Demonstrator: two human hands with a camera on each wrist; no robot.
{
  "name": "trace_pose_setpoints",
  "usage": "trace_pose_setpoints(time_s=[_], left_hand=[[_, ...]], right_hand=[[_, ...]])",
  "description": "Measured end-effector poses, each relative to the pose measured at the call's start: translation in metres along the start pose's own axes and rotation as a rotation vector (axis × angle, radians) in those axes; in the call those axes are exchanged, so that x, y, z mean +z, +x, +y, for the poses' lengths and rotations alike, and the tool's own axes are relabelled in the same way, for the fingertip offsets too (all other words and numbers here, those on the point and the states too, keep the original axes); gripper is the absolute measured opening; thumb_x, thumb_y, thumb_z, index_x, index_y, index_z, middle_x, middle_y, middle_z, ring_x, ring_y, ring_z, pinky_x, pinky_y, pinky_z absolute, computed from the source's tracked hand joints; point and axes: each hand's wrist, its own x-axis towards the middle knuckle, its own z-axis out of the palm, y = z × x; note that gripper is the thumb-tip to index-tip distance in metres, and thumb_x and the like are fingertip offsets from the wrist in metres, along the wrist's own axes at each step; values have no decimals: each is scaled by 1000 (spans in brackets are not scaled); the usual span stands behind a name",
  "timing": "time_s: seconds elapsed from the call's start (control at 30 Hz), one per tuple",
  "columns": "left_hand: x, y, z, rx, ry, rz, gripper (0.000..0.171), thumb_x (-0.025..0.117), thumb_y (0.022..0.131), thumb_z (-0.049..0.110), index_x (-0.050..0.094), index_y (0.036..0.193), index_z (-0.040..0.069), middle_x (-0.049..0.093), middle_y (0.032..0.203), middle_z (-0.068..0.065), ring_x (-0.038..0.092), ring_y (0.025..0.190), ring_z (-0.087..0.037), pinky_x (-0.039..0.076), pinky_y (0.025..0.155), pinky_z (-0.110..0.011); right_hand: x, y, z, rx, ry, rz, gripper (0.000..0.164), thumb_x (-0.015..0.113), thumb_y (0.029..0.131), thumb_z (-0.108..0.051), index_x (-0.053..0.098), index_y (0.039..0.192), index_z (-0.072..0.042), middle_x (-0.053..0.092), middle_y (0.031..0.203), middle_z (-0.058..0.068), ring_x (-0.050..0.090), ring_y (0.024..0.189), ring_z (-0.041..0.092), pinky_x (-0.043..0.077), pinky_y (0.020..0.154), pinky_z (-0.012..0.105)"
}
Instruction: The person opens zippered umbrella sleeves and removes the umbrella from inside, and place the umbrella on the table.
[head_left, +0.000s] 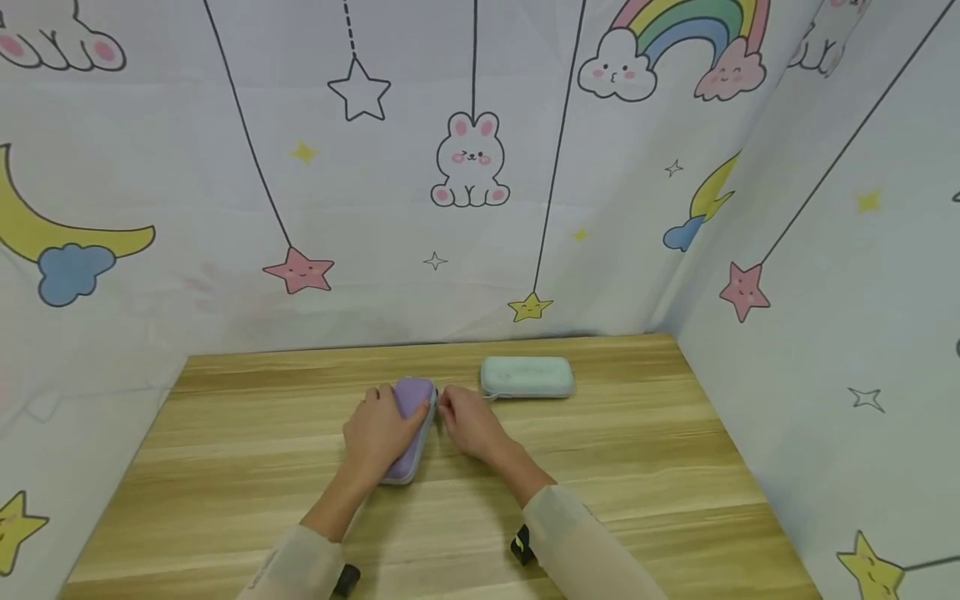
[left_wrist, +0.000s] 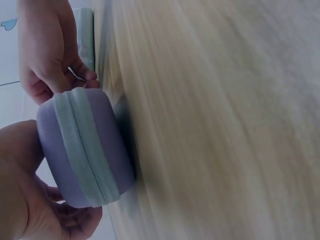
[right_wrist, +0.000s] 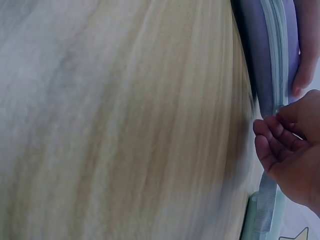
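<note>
A purple zippered case (head_left: 412,395) with a pale grey-green zipper band (left_wrist: 82,145) lies slanted on the table, left of centre. Across its top my left hand (head_left: 377,433) grips it, thumb on the right side and fingers over the left. Beside the far right corner is my right hand (head_left: 474,421), its thumb and index finger pinching at the zipper pull (right_wrist: 279,107). The pull is mostly hidden by the fingertips. In the left wrist view, the near end of the case faces the camera, and its zipper there is closed.
A mint-green case (head_left: 527,377) lies lengthwise near the table's back edge, just beyond my right hand. The wood-grain table (head_left: 637,467) meets a white cartoon-printed curtain (head_left: 405,208) at the back and the right. Dark wrist devices (head_left: 522,546) show at the sleeves.
</note>
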Motion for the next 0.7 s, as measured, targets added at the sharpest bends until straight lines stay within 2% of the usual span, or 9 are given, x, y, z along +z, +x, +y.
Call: trace_pose_setpoints(time_s=[0.13,0.27,0.33,0.47,0.57,0.7], left_hand=[[-2,0,0,10,35,19,83,64,96,66,57,125,-11,61,109,-28,65,90,-42,55,64,-56],[-4,1,-2,15,56,14,84,65,96,67,55,126,-11,61,109,-30,65,89,-45,55,63,-57],[-8,2,-2,20,72,-11,86,64,96,67,55,131,-11,61,113,-31,65,94,-47,56,68,-58],[-26,10,-2,44,89,-127,91,61,98,68,51,146,-8,58,131,-35,61,115,-54,55,84,-65],[-42,18,-3,105,72,-197,91,60,99,67,46,155,-3,51,145,-34,53,130,-55,51,95,-67],[-56,28,-6,262,58,-173,91,66,98,63,43,158,-2,46,155,-30,46,141,-51,44,108,-66]], right_hand=[[-2,-1,1,18,26,-17,6,64,105,-8,64,99,-8,61,87,0,56,77,11,49,69,26],[-10,-6,4,30,65,-87,6,64,106,-13,64,101,-11,61,90,-2,56,80,11,50,71,27],[-18,-9,6,21,74,-128,6,64,107,-16,64,102,-12,61,92,-3,57,83,10,51,74,27],[-40,-13,9,-1,71,-162,10,64,108,-21,65,107,-11,64,96,-3,61,88,12,54,79,31],[-59,-17,12,-10,47,-149,19,65,107,-24,64,116,-7,66,104,3,63,96,17,55,85,36],[-87,-24,20,-12,-15,-107,39,66,107,-30,59,135,-3,65,124,14,62,114,28,53,97,46]])
